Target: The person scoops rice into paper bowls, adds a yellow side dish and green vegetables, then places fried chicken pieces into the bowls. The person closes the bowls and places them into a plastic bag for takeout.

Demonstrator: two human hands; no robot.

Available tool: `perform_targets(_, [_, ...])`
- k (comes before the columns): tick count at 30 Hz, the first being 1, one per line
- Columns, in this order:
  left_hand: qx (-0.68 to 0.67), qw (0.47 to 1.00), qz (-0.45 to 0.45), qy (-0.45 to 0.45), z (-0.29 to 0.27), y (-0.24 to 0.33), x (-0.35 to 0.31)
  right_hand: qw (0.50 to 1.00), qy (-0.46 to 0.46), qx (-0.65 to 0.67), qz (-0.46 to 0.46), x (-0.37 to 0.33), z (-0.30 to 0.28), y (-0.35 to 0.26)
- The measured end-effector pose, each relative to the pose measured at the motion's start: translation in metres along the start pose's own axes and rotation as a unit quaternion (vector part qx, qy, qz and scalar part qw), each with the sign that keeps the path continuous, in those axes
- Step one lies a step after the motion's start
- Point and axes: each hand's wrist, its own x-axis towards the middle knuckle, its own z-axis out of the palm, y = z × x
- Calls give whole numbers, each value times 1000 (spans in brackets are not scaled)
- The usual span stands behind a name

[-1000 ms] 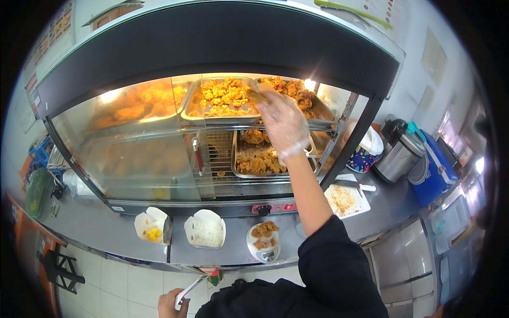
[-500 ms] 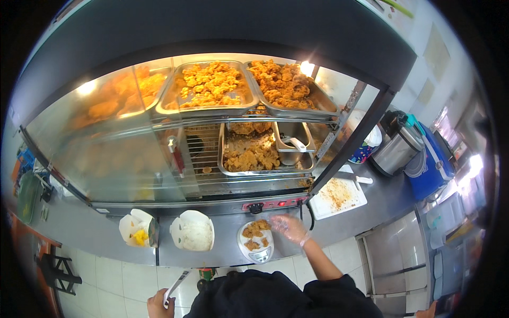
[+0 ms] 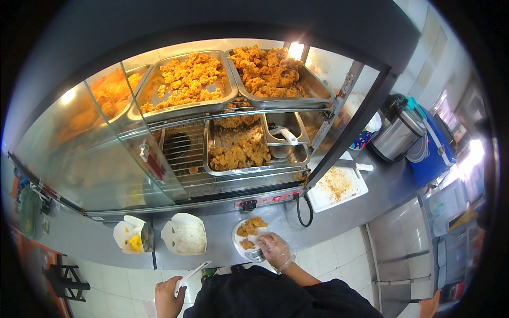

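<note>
Plating step: gloved right hand (image 3: 275, 250) rests open-fingered on the round white plate of fried chicken (image 3: 249, 239) on the grey table (image 3: 222, 254); left hand (image 3: 168, 294) grips a white utensil (image 3: 192, 274). Next probably calls for steadying the plate.

white plate (image 3: 239, 245) of fried chicken (image 3: 250, 227)

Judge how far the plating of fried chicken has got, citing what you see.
Done: fried pieces lie on the white plate; rice box is filled. In hand: gloved right hand at the plate, left hand holding a white utensil. Left: boxes are open.
</note>
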Motion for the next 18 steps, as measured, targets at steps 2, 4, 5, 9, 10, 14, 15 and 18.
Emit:
perform_targets(2, [-6,1000,-16,-12,0,-2,-2,1000,16,23,-7,5,-13,-6])
perform_targets(4, [-7,1000,-26,-3,0,-3,-3,998,52,26,-21,23,-35,-20])
perform_targets(5, [-7,999,-32,4,1,-2,-4,996,78,19,-34,39,-50,-30])
perform_targets(9, [1,1000,-8,-15,2,10,-2,959,216,-57,-174,158,-111,-75])
perform_targets(10, [-4,1000,3,-12,2,14,-1,949,241,-63,-193,190,-123,-90])
perform_targets(14, [-9,999,41,17,-2,24,4,881,277,-220,-314,309,-144,-149])
perform_targets(15, [-10,999,35,19,-3,25,4,825,223,-400,-331,319,-146,-160])
perform_targets(18, [-3,1000,12,29,-1,20,-4,909,210,-244,-265,300,-148,-171])
